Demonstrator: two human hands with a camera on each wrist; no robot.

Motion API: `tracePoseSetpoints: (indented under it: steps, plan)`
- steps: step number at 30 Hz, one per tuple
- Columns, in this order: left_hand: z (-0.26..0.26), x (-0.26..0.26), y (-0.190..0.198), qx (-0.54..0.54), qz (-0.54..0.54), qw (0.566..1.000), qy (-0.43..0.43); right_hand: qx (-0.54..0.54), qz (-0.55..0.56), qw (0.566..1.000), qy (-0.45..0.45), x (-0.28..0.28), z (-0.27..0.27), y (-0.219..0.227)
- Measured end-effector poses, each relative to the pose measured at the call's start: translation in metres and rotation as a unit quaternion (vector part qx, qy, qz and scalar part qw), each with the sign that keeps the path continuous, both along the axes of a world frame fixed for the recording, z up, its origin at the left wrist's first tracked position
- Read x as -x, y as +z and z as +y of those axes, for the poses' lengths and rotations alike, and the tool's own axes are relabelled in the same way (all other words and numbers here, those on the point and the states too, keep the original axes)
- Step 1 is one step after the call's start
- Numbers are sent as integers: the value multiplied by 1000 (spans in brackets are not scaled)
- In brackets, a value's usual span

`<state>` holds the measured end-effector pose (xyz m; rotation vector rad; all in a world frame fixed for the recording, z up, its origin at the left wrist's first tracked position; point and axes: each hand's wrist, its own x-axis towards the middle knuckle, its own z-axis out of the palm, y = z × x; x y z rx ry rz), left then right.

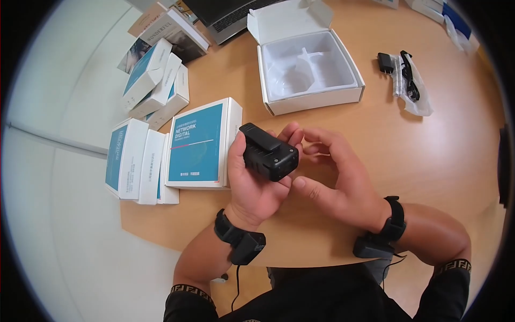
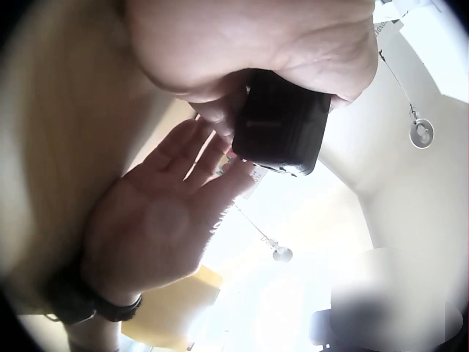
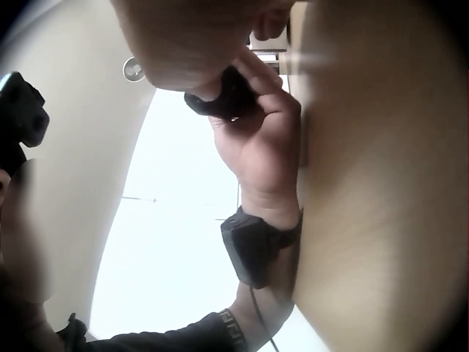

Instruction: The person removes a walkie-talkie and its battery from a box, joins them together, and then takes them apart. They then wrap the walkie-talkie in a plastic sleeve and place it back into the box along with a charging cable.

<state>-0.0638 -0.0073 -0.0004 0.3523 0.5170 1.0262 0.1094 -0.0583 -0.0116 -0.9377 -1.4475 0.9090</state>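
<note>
A black two-way radio with a belt clip on its upper face lies in my left hand, gripped between thumb and fingers above the table. Its end with two small screws points toward my right side. My right hand is close beside that end, palm turned inward, fingers loosely bent and thumb apart from them. In the left wrist view the dark body of the radio juts out below the gripping hand, with the right palm near it. The right wrist view shows the radio partly hidden behind the right hand.
An opened white box with a moulded tray stands behind the hands. A blue-and-white radio box lies to the left, beside several stacked boxes and books. Back right are a charger and cable in plastic; a laptop sits behind.
</note>
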Motion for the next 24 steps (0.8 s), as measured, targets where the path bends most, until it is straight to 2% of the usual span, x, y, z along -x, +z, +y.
tracePoseSetpoints:
  steps: [2, 3, 4, 5, 6, 8, 12, 14, 24]
  plan:
    - [0, 0, 0, 3, -19, 1000, -4, 86, 14, 996, 8, -1, -5, 2]
    - [-1, 0, 1, 13, -27, 1000, -3, 86, 14, 996, 9, 0, -7, 1]
    - [-1, -1, 1, 22, -35, 999, -2, 160, 108, 979, 68, 3, -9, 0]
    - [-1, -3, 1, 24, -35, 999, -2, 232, 200, 944, 127, 4, -9, -1]
    - [0, -4, 0, 18, -34, 999, 2, 234, 200, 943, 126, 4, -9, 2]
    - [0, -6, -1, 14, -31, 999, 7, 310, 259, 890, 210, 4, -9, 9]
    - [-3, -8, -1, -5, 4, 1000, -5, 310, 271, 874, 258, 2, -2, 4]
    - [-4, -9, -1, -10, 10, 1000, -13, 357, 298, 844, 266, -2, 1, 6]
    - [-3, -10, 1, 3, 7, 999, -38, 352, 311, 848, 246, -3, 2, 6]
